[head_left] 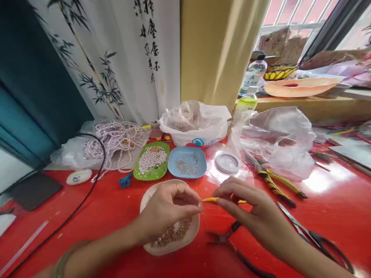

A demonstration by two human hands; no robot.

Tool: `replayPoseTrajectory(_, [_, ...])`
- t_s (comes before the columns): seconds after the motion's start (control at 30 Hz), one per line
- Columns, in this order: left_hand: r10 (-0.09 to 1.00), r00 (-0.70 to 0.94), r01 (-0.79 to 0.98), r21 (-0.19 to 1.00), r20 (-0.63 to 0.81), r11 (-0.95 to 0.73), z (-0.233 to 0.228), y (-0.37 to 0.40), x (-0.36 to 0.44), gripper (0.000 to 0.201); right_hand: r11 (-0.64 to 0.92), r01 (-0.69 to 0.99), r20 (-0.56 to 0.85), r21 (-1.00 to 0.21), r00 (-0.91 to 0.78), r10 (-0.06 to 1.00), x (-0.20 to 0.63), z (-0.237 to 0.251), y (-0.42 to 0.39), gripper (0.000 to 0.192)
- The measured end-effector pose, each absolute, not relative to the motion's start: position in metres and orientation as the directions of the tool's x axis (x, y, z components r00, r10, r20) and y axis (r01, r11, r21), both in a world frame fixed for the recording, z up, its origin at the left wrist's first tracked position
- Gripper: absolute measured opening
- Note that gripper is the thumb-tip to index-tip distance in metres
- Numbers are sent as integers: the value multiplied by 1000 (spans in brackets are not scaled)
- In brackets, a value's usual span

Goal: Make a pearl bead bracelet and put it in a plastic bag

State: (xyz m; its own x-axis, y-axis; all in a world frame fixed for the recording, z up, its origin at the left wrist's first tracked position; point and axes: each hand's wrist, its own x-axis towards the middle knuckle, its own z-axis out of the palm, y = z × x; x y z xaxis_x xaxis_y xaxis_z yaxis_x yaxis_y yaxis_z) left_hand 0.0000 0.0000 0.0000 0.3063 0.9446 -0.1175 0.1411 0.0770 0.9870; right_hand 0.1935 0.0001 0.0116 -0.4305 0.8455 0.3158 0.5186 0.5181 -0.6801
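Observation:
My left hand (pixel 166 208) is closed in a pinch over the cream dish (pixel 194 228), which holds gold-brown beads (pixel 179 233). Something small and pale shows at its fingertips, too small to make out. Facing it, my right hand (pixel 249 204) pinches a slender yellow tool (pixel 211 199) between thumb and fingers. The tool's thin tip points left and reaches the left fingertips; part of its length is hidden behind the right fingers. Below the hands lie cutting pliers (pixel 220 237) with dark handles, jaws to the left.
Behind the hands stand a green tray (pixel 155 175) of pearly beads and a blue tray (pixel 188 175) of small bits. Yellow-black pliers (pixel 274 181) and scissors (pixel 310 233) lie right. Pearl strands (pixel 116 139), plastic bags (pixel 194 121) and a black cable (pixel 92 185) sit around.

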Motion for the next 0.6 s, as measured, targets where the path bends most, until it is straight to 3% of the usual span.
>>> replayPoseTrajectory(0.1, [949, 281, 134, 985, -145, 110, 0, 1, 1, 12, 440, 689, 377, -576, -254, 891, 239, 10, 7, 17])
replayPoseTrajectory(0.23, [952, 267, 138, 983, -152, 118, -2, 3, 2, 15, 92, 945, 305, -314, 8, 952, 300, -16, 13, 36])
replayPoseTrajectory(0.43, [943, 292, 159, 980, -161, 118, -8, 2, 0, 18, 126, 992, 322, 16, -124, 939, 338, -58, 28, 50])
replayPoseTrajectory(0.6, [937, 308, 161, 980, -163, 118, -8, 2, 0, 19, 156, 983, 305, 95, -178, 936, 339, -57, 45, 45])
